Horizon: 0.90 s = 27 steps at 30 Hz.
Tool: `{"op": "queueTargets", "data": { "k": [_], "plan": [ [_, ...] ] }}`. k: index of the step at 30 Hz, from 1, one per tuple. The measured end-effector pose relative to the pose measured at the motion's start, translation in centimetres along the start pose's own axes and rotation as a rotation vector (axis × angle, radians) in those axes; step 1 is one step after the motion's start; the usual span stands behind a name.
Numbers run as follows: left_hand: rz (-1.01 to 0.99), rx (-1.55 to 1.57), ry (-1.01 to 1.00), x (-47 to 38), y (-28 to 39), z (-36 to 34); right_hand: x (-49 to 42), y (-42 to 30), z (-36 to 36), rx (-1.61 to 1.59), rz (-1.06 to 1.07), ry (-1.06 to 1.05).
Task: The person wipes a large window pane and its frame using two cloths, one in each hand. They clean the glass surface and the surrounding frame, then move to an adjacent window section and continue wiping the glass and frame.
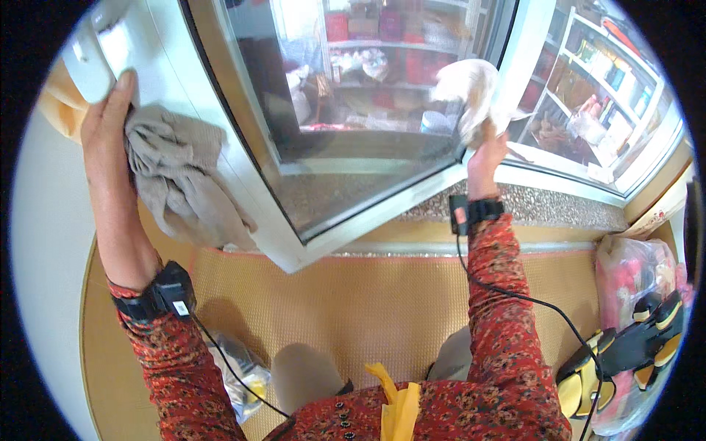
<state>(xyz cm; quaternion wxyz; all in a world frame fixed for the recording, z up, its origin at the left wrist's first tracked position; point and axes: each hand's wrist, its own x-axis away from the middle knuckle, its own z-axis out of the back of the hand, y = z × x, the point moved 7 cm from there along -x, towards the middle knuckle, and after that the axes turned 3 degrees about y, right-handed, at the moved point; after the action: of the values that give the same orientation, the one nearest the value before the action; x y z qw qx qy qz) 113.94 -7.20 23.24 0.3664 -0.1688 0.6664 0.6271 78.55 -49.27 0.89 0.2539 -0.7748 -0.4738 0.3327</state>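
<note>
At the left, my left hand (107, 138) grips the edge of an open white window sash (165, 60), with the thumb just below the window handle (91, 66). The fingers are hidden behind the edge. A crumpled grey cloth (182, 171) hangs against the sash beside that hand; whether the palm also holds it, I cannot tell. My right hand (488, 157) is shut on a white cloth (471, 91), blurred, at the right end of the window glass (358, 149). The lower part of the pane looks hazy.
A pebbled stone sill (551, 201) runs behind the sash, above a woven mat (375, 303). Plastic-wrapped pink goods (629, 275) and a black-and-gold object (634, 347) lie at the right. A clear plastic bag (245, 380) sits by my leg. A black cable (540, 300) trails from my right wrist.
</note>
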Motion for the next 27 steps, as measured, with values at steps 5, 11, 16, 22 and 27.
{"op": "queueTargets", "data": {
  "k": [5,11,16,22,27],
  "plan": [
    [0.014,0.122,0.029,0.3,0.4,-0.4,1.0,7.0,-0.2,0.012,0.008,-0.206],
    [0.004,0.169,0.079,0.9,1.0,-0.8,3.3,6.4,-2.0,0.258,0.408,-0.111],
    [-0.01,0.142,0.13,0.9,0.6,0.1,20.1,6.5,-5.1,0.173,0.496,-0.428],
    [-0.091,0.126,0.152,0.3,1.2,0.6,25.6,6.9,-3.7,0.8,0.799,-0.707],
    [-0.064,0.125,0.136,-0.4,0.7,0.8,7.9,11.5,2.7,0.274,-0.12,-0.156]
  ]
}}
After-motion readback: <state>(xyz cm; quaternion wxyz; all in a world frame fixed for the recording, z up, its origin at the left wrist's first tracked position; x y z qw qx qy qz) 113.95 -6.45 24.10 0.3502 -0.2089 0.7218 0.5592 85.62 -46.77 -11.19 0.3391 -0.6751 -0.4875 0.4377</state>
